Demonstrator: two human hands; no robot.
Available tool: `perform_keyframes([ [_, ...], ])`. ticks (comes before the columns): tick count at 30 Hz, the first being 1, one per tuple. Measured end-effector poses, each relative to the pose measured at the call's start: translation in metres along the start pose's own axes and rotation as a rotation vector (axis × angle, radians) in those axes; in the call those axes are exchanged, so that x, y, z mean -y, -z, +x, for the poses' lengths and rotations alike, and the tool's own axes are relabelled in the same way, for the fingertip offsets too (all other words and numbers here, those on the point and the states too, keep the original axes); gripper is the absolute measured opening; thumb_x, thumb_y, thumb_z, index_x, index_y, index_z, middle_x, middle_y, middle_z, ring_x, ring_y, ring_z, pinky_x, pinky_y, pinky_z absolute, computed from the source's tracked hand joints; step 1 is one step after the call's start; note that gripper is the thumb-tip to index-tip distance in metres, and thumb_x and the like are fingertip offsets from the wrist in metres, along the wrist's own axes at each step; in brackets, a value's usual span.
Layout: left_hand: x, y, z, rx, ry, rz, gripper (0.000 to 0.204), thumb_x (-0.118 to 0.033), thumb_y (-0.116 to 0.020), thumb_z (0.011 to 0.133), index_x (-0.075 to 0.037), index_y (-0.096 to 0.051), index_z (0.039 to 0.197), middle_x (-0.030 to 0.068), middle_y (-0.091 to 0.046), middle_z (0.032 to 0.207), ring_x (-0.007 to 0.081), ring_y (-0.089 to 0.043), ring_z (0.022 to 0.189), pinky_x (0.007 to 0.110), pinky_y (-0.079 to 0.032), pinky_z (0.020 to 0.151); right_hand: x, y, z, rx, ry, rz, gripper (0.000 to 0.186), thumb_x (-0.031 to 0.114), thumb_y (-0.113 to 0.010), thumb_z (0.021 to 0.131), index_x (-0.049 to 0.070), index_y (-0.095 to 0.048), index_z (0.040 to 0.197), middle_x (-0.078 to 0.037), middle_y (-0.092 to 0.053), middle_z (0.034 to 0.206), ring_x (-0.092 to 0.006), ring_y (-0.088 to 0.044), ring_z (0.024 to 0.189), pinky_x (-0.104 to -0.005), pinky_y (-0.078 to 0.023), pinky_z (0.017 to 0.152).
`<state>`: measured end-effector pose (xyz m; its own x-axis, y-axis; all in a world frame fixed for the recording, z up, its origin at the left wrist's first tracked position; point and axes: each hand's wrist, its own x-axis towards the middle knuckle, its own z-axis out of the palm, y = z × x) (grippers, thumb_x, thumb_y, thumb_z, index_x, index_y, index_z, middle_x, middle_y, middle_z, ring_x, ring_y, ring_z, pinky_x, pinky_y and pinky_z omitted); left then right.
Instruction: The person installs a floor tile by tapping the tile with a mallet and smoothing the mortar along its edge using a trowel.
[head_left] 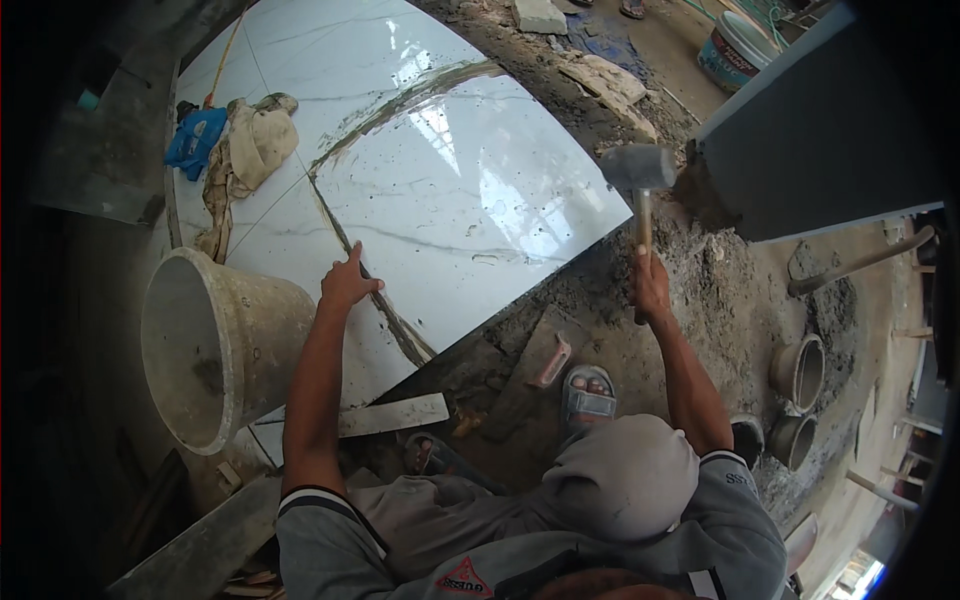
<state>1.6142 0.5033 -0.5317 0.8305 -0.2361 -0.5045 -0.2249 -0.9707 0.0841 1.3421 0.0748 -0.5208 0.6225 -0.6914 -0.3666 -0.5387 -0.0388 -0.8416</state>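
Note:
My right hand (650, 287) is closed around the wooden handle of a rubber mallet (638, 167). The mallet's grey head is raised near the right corner of a large glossy white tile (480, 210) with grey veining. My left hand (350, 281) rests at the tile's left edge, index finger stretched out and thumb spread. Its fingertips lie along a joint smeared with mortar (395, 322). Another streak of wet mortar (400, 100) runs along the tile's far edge.
A dirty bucket (262, 335) lies tipped at left. Beyond it are a stained cloth (262, 145) and a blue bag (196, 140). A trowel with a reddish handle (553, 362) lies by my foot. Round moulds (797, 372) and a grey column (830, 140) stand at right; a paint pail (737, 48) is farther back.

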Motion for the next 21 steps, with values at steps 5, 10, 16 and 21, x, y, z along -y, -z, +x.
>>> perform_keyframes([
  [5,-0.025,-0.009,0.007,-0.057,-0.056,0.014,0.105,-0.048,-0.078,0.058,-0.023,-0.024,0.144,0.0286,-0.055,0.112,0.0394,-0.057,0.104,0.045,-0.045,0.089,-0.052,0.018,0.021,-0.166,0.392,0.016,0.046,0.049,-0.042,0.093,0.004,-0.050,0.092,-0.001,-0.044,0.060,-0.0109,-0.043,0.046,-0.0281,-0.038,0.041],
  [10,0.004,-0.005,0.002,0.029,-0.009,-0.028,0.104,-0.048,-0.078,0.059,-0.023,-0.024,0.144,0.0290,-0.055,0.112,0.0396,-0.057,0.103,0.043,-0.046,0.088,0.010,0.005,-0.015,0.031,-0.001,0.107,0.045,0.049,-0.040,0.094,0.004,-0.049,0.092,0.000,-0.043,0.060,-0.0088,-0.042,0.047,-0.0256,-0.036,0.042],
  [16,-0.003,-0.003,0.005,0.030,-0.023,-0.024,0.103,-0.045,-0.078,0.060,-0.023,-0.024,0.144,0.0276,-0.054,0.115,0.0395,-0.057,0.103,0.044,-0.047,0.087,-0.006,0.011,-0.014,0.029,-0.017,-0.188,0.040,0.045,-0.042,0.095,0.005,-0.046,0.090,0.001,-0.042,0.061,-0.0083,-0.041,0.047,-0.0258,-0.035,0.042],
  [21,-0.009,-0.011,-0.004,0.005,-0.026,0.015,0.103,-0.045,-0.078,0.059,-0.023,-0.024,0.144,0.0280,-0.053,0.117,0.0400,-0.057,0.104,0.044,-0.047,0.087,-0.021,0.013,-0.006,-0.130,0.284,0.150,0.050,0.051,-0.040,0.094,0.002,-0.050,0.094,-0.002,-0.047,0.065,-0.0118,-0.047,0.051,-0.0294,-0.038,0.044],
])
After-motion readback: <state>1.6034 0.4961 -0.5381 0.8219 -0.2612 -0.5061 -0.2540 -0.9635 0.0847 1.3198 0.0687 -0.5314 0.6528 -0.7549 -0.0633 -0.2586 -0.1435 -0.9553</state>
